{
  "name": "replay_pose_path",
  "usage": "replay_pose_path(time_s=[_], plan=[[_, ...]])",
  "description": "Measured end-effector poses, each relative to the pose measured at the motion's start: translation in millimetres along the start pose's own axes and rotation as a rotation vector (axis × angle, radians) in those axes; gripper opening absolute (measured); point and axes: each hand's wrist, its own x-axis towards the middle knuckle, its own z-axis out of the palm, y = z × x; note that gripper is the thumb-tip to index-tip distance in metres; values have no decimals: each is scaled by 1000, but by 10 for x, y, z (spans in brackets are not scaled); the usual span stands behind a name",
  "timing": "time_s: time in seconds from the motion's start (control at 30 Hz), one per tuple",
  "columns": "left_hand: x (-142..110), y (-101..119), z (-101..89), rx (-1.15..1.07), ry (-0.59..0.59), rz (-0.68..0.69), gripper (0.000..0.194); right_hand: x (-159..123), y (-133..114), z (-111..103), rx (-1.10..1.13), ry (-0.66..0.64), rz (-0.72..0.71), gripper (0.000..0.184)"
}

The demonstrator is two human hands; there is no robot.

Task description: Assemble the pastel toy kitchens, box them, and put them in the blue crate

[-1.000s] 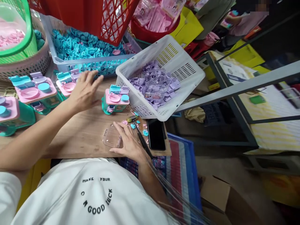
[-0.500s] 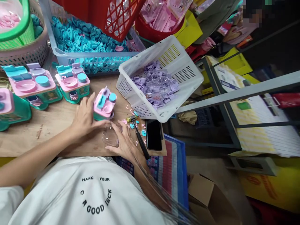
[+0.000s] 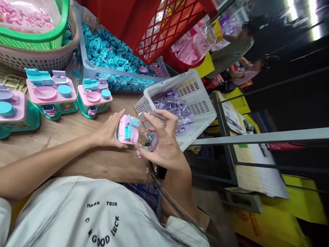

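My left hand point(image 3: 113, 128) grips the left side of a small toy kitchen point(image 3: 128, 130), with pink top, turquoise parts and green base. The toy stands tilted toward me on the wooden table. In my right hand point(image 3: 164, 140) is a clear plastic cover point(image 3: 151, 142), held between thumb and fingers. The cover's open side faces the toy, and its left edge overlaps the toy's right end. Behind it, small pink and turquoise pieces point(image 3: 146, 134) lie on the table, partly hidden by the cover and my right hand.
More toy kitchens point(image 3: 51, 92) stand at the left. Behind them are a blue crate point(image 3: 123, 82) of turquoise parts and a green basket point(image 3: 33, 39) of pink parts. A white basket point(image 3: 205, 113) with purple pieces rests at the right, beneath a red crate point(image 3: 151, 27). Other people sit farther off.
My right hand has lifted the clear cover off the table and brought it to the toy's right end. My left hand has closed on the toy, which has turned. The view has shifted.
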Motion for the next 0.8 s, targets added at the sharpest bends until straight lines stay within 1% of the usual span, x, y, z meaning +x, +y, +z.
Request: replay_pose_path(time_s=[0.07, 0.13, 0.23, 0.37, 0.5, 0.57, 0.63, 0.73, 0.8], plan=[[-25, 38, 100, -15, 36, -15, 138, 137, 44, 37, -58, -89, -53, 92], [-45, 49, 159, -32, 44, -29, 138, 200, 87, 75, -96, -158, -70, 94], [-53, 25, 203, -39, 58, -45, 140, 240, 114, 108, -127, -241, -52, 91], [-41, 7, 236, -29, 66, -52, 134, 301, 150, 111, -113, -322, -47, 85], [-29, 33, 259, -26, 71, -48, 128, 351, 271, 127, -53, -338, -90, 87], [-27, 43, 266, -29, 82, -49, 125, 352, 338, 151, -35, -346, -72, 86], [-28, 47, 267, -29, 87, -50, 122, 339, 390, 177, -31, -348, -26, 84], [-23, 54, 245, -15, 79, -45, 117, 315, 426, 210, -30, -320, 3, 85], [-10, 65, 216, -3, 64, -57, 113, 311, 426, 223, -14, -284, -48, 86]])
